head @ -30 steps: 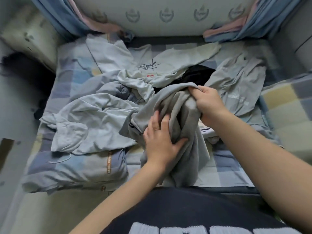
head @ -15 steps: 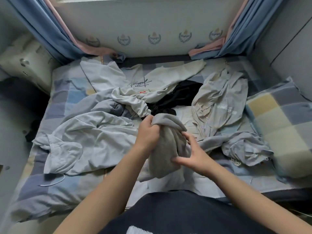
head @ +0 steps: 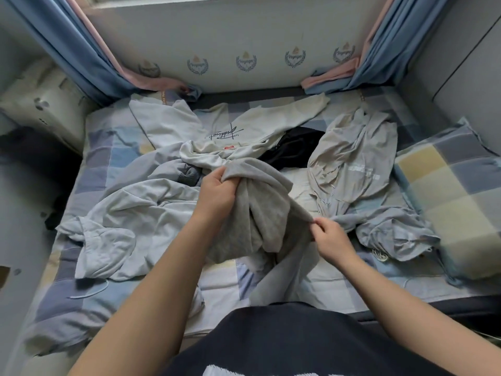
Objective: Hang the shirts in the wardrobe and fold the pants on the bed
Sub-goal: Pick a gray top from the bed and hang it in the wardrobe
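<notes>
Grey garment [head: 260, 213]: left hand [head: 217, 194], right hand [head: 330, 240] gripping; shirt [head: 244, 120] script illegible.

From the grey cloth [head: 260, 213] in the middle, you have bare sheet [head: 339, 283] to pass over at 5 o'clock and at 10 o'clock. A big heap of pale clothes [head: 130, 210] fills 9 o'clock. The white shirt [head: 230, 126] blocks 12, the black garment [head: 296, 147] 1, the beige cloth [head: 357, 161] 2, the crumpled blue cloth [head: 393, 234] 4. The checked pillow [head: 455, 202] stands at 3, the wall [head: 244, 28] far at 12.
</notes>
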`<state>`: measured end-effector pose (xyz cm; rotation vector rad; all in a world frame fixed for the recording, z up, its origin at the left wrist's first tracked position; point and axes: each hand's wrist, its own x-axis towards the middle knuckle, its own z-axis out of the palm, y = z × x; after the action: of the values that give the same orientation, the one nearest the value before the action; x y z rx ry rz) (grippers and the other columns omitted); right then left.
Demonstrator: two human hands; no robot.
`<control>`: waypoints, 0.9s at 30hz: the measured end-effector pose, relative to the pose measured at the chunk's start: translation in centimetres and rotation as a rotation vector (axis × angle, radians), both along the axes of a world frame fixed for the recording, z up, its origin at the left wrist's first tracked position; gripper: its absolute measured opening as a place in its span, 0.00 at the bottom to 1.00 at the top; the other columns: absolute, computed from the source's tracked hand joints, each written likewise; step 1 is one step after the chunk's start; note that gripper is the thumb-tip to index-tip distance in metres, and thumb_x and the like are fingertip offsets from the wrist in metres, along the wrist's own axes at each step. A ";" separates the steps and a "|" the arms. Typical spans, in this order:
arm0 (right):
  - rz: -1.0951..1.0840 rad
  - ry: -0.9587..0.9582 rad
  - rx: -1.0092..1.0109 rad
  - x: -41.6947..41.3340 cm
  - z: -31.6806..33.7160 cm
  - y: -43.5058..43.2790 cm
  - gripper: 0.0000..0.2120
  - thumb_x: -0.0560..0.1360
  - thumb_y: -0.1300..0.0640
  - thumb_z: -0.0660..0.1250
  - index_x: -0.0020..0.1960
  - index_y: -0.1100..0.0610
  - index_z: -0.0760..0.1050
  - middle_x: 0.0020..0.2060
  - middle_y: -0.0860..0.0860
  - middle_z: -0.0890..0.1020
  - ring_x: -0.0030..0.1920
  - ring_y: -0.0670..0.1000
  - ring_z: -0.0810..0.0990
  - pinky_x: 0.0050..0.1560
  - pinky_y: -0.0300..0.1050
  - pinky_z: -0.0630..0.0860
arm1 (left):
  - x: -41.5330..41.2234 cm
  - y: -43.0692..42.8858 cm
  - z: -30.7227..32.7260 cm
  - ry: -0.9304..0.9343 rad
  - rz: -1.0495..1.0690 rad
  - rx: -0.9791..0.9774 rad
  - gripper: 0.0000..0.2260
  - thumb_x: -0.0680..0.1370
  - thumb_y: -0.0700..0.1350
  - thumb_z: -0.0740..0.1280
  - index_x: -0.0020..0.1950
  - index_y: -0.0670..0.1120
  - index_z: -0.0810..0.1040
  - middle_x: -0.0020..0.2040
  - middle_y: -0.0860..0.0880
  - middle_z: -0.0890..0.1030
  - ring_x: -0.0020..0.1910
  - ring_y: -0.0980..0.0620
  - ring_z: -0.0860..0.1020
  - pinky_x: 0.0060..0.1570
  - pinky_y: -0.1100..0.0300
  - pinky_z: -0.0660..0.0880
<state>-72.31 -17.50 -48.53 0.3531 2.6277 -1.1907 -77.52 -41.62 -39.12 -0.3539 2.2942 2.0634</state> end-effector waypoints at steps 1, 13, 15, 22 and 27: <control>-0.045 0.030 -0.045 -0.4 0.7 0.5 0.13 0.82 0.61 0.60 0.40 0.65 0.72 0.35 0.60 0.77 0.40 0.60 0.77 0.44 0.57 0.73 | -0.2 -0.9 -0.3 0.022 0.019 -0.084 0.08 0.81 0.36 0.64 0.50 0.44 0.83 0.45 0.46 0.84 0.46 0.56 0.80 0.50 0.57 0.78; -0.109 -0.052 -0.813 -3.8 13.5 -3.8 0.15 0.85 0.60 0.58 0.39 0.58 0.69 0.23 0.51 0.72 0.25 0.51 0.77 0.30 0.47 0.80 | 6.4 4.3 -3.2 -0.196 -0.596 -0.390 0.32 0.63 0.69 0.75 0.61 0.54 0.77 0.55 0.58 0.81 0.53 0.61 0.80 0.52 0.60 0.78; -0.078 -0.031 -0.875 -4.0 15.0 -4.4 0.15 0.85 0.60 0.57 0.40 0.58 0.70 0.24 0.52 0.75 0.27 0.51 0.80 0.31 0.46 0.80 | 6.9 5.6 -4.7 -0.194 -0.576 -0.421 0.24 0.70 0.63 0.73 0.61 0.55 0.76 0.55 0.58 0.81 0.55 0.58 0.79 0.53 0.56 0.77; -0.034 0.036 -0.761 -2.7 14.5 -1.9 0.13 0.81 0.61 0.65 0.65 0.57 0.72 0.61 0.57 0.80 0.59 0.54 0.80 0.60 0.56 0.76 | 4.3 6.3 -3.2 -0.081 -0.114 0.030 0.10 0.81 0.44 0.63 0.44 0.49 0.83 0.42 0.53 0.85 0.45 0.53 0.81 0.52 0.53 0.77; 0.236 -0.120 -0.343 4.5 6.8 -0.8 0.52 0.65 0.40 0.80 0.79 0.45 0.53 0.75 0.43 0.62 0.74 0.46 0.62 0.71 0.45 0.64 | 2.3 5.2 -1.7 -0.303 0.227 0.399 0.11 0.85 0.43 0.60 0.45 0.42 0.76 0.39 0.43 0.81 0.41 0.46 0.82 0.47 0.51 0.79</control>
<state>-67.77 -18.25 -41.71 0.0469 2.2340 -1.4514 -75.18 -36.41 -40.84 -0.8647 1.6928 2.3085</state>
